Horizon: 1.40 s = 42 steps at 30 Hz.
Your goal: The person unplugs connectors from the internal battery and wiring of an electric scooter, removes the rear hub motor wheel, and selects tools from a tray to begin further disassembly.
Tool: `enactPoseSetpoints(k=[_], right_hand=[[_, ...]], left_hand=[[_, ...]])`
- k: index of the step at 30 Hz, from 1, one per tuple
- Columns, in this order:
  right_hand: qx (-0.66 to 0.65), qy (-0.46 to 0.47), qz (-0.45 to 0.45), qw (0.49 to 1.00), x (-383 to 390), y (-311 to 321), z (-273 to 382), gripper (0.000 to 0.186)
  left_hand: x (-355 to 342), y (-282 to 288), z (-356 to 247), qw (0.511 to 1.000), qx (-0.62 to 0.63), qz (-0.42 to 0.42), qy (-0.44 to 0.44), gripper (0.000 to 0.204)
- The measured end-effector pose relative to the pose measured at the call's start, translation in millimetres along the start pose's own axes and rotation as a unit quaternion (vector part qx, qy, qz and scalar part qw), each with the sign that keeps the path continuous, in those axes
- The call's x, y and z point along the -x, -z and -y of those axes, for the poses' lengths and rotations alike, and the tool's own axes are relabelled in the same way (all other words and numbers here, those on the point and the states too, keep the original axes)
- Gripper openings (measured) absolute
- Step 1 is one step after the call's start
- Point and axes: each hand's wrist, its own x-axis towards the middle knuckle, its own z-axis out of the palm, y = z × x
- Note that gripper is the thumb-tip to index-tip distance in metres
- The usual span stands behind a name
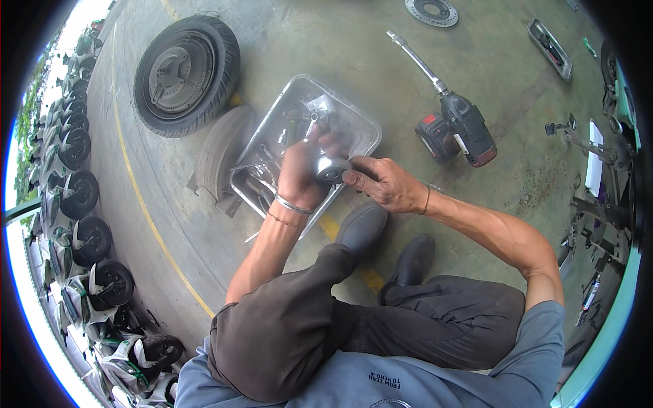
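Together both hands (299, 170) (384, 182) keep a closed grip on a socket (332, 168) above the tool-filled metal tray (364, 126).

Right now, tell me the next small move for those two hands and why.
Probably keep the left hand steady and turn the small round metal part with the right hand. Both hands grip it together above the metal tray of tools, so anything dropped would likely land in the tray.

grey-blue t-shirt, dark trousers, black shoes (362, 228), metal bangle (292, 205) on left wrist, thin band on right wrist
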Motion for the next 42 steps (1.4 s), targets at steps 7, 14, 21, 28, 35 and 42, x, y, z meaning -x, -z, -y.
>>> enactPoseSetpoints(k=[7, 14, 21, 28, 35, 42], right_hand=[[-0.052, 0.041, -0.053, 0.996, 0.7, -12.1, -14.9, 0.031], [-0.170, -0.058, -0.033, 0.983, 1.2, -21.3, -4.0, 0.023], [0.181, -0.035, 0.110, 0.977, -4.0, 21.3, 21.9, 0.024], [0.392, 0.049, 0.067, 0.916, 8.1, 37.2, 51.2, 0.017], [0.279, 0.057, 0.046, 0.957, 3.6, 21.4, 33.8, 0.022], [0.158, 0.049, 0.008, 0.986, -2.7, -3.0, -36.8, 0.027]], left_hand=[[-2.1, 2.6, 3.3, 1.000, 0.011, 0.021, 0.015, 0.013], [0.1, -6.8, 9.0, 0.995, -0.100, -0.012, -0.011, 0.021], [-1.6, 17.1, 6.7, 0.997, -0.001, 0.038, 0.063, 0.025], [-3.0, 14.0, 12.0, 0.997, -0.006, 0.065, 0.039, 0.025], [5.7, 16.8, 1.6, 0.998, -0.012, 0.031, 0.051, 0.017], [6.9, 13.6, -7.2, 0.986, -0.144, -0.082, 0.009, 0.018]])
